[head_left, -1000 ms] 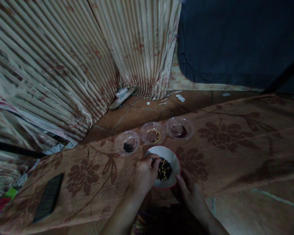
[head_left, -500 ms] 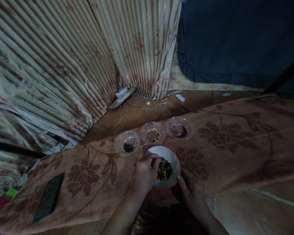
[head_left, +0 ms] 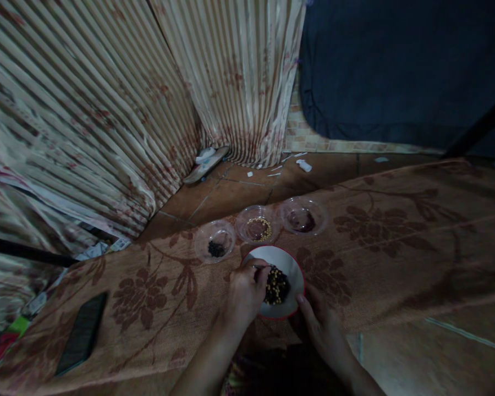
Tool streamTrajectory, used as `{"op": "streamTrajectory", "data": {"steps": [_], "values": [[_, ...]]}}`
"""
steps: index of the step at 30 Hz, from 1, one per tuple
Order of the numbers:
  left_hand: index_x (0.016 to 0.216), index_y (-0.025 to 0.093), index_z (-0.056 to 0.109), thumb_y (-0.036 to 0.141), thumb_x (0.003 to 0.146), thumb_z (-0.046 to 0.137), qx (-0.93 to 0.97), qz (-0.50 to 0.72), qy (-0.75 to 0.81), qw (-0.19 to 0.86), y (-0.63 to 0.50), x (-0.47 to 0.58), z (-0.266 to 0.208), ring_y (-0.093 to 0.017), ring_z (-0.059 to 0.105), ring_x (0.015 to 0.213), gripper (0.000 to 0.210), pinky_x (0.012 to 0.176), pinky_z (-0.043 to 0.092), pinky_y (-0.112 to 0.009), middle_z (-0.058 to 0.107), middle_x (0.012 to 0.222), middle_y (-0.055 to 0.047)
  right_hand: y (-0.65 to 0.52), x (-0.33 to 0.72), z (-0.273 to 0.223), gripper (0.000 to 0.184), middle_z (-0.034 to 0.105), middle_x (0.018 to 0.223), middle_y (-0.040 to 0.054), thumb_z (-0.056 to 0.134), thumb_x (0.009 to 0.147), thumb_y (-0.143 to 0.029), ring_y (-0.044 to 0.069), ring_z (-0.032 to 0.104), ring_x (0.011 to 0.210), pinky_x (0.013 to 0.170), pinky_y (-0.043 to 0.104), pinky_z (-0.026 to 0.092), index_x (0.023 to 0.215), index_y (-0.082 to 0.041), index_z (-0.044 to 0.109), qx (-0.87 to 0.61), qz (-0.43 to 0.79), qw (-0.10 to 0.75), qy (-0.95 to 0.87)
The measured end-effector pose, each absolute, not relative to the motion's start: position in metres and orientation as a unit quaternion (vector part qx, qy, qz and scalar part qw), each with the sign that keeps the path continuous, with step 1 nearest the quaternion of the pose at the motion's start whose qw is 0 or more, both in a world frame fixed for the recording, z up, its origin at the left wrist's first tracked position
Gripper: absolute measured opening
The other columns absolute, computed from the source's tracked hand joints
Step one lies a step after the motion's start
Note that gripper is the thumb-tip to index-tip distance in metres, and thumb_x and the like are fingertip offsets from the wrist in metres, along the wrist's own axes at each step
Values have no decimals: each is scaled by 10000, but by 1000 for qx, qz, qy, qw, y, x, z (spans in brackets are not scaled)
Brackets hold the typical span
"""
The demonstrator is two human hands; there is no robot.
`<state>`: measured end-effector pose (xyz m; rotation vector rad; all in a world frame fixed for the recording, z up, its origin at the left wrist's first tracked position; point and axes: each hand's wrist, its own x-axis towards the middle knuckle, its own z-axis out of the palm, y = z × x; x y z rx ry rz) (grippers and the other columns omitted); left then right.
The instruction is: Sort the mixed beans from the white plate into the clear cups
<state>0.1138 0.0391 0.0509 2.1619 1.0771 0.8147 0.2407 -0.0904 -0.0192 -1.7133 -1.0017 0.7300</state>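
A white bowl with a red rim stands in front of me on the cloth, with a mix of dark and yellow beans in it. My left hand reaches over the bowl's left side, its fingers pinched on what looks like thin metal tweezers; the tip lies by the beans. With thumb and fingers my right hand grips the bowl's right rim. Behind it are three clear plastic bowls: a left one with black beans, a middle one with yellow beans, a right one with dark red beans.
A brown flowered cloth covers the long narrow table. A dark phone lies at the left. Beyond the far edge, a slipper and paper scraps lie on the tiled floor, near a striped curtain.
The tweezers' tip has shifted slightly at the top of the bean pile. Otherwise both hands and the bowls stay where they were.
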Motion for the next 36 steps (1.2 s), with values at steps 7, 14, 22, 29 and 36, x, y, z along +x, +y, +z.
{"op": "streamTrajectory", "data": {"steps": [7, 14, 22, 29, 36], "values": [[821, 203, 692, 199, 888, 576, 808, 311, 405, 295, 40, 113, 48, -138, 711, 762, 134, 736, 537, -229, 752, 818, -6, -91, 240, -20, 422, 712, 1137, 107, 464, 934, -467, 236, 681, 1038, 818, 306, 560, 1227, -187, 584, -712, 295, 494, -403], [803, 195, 685, 182, 882, 572, 802, 329, 399, 297, 40, 115, 48, -137, 708, 737, 138, 718, 546, -229, 747, 804, -11, -90, 240, -17, 410, 711, 1137, 105, 464, 935, -462, 240, 668, 1065, 846, 323, 550, 1221, -193, 583, -704, 307, 498, -403], [832, 204, 692, 163, 877, 588, 809, 318, 389, 304, 39, 114, 50, -126, 711, 773, 121, 763, 544, -223, 750, 828, 4, -90, 240, -13, 408, 714, 1126, 90, 456, 936, -471, 231, 678, 1034, 826, 306, 549, 1208, -199, 590, -707, 310, 494, -399], [869, 209, 695, 159, 879, 587, 828, 302, 369, 295, 37, 112, 53, -142, 717, 804, 119, 783, 550, -246, 758, 859, -5, -90, 239, -12, 399, 705, 1149, 101, 458, 940, -447, 238, 666, 1068, 841, 308, 548, 1220, -192, 582, -704, 304, 499, -404], [900, 218, 686, 166, 907, 553, 846, 266, 353, 297, 39, 109, 54, -141, 702, 848, 142, 787, 542, -241, 741, 898, -12, -90, 240, -11, 399, 720, 1109, 94, 460, 937, -450, 242, 684, 1026, 806, 305, 560, 1219, -198, 585, -704, 304, 499, -404]]}}
